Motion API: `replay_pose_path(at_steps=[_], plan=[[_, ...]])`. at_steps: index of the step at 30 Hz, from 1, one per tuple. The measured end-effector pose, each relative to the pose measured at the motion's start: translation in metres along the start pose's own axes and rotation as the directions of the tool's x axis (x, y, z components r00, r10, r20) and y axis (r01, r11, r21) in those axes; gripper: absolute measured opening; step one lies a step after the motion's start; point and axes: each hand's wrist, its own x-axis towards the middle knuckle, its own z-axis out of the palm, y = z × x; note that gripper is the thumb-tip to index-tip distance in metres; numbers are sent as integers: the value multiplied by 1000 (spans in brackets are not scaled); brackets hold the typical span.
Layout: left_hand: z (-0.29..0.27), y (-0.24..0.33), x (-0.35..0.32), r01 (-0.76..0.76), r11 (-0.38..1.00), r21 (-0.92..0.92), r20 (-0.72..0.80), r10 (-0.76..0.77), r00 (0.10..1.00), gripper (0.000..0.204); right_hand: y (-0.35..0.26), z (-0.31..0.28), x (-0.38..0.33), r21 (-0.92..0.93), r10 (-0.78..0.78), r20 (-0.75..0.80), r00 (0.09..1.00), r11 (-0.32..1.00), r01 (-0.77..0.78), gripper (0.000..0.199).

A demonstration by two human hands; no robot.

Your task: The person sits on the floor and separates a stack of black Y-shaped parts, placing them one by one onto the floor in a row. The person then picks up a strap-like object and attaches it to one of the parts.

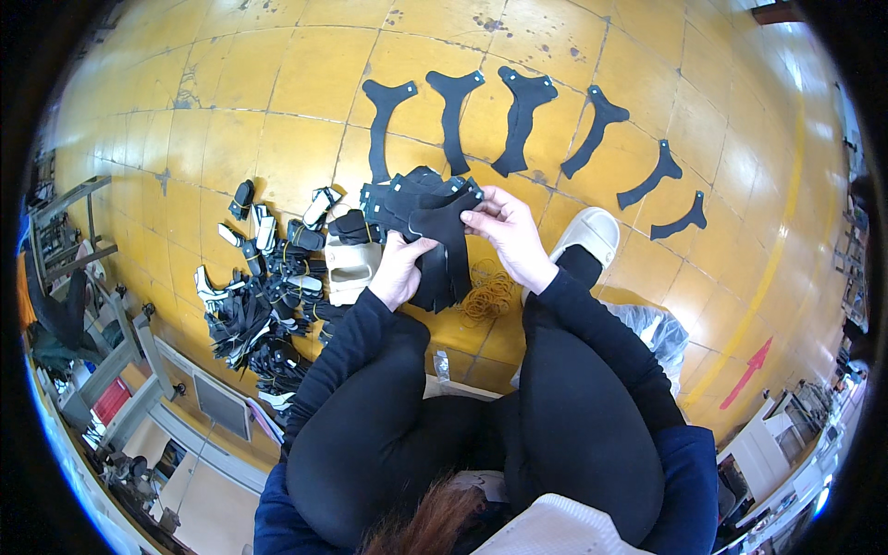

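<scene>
My left hand (401, 268) grips a stack of black Y-shaped fabric pieces (433, 205) from below, its thumb lying over the front. At the stack's upper right edge, the thumb and fingers of my right hand (511, 237) pinch the fabric. Small pale tags show along the upper edges; how many layers each hand holds is hidden. Just below the stack, a heap of yellow rubber bands (488, 294) lies on the floor. Beyond my hands, several similar black pieces (456, 120) are laid out in a curved row, smaller toward the right.
Banded black and white bundles (268, 301) are heaped to the left. My cream shoes, left (351, 266) and right (592, 234), rest on the yellow tiled floor (305, 69). A clear plastic bag (655, 335) lies by my right leg. Metal frames (120, 351) stand at far left.
</scene>
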Motion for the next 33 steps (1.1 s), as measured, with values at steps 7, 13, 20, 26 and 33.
replay_pose_path(at_steps=[7, 13, 20, 26, 33], plan=[[-10, -4, 4, -17, 990, 142, 22, 14, 1000, 35, 3, 5, -1, -62, 49, -7, 999, 997, -50, 14], [8, 9, 6, -55, 979, 195, -123, 80, 989, 32, -7, -16, 1, -193, -98, -87, 991, 978, 80, 21], [7, 23, 4, -54, 978, 204, -237, 103, 966, 40, -16, -75, -14, -470, -214, -156, 964, 875, 118, 20], [9, 54, 1, -40, 927, 372, -145, 101, 984, 35, -47, -100, -41, -747, -210, -136, 968, 663, 39, 16], [57, 78, -11, 141, 841, 522, -110, -97, 989, 37, -66, -139, -66, -320, -247, -221, 944, 932, 169, 15]])
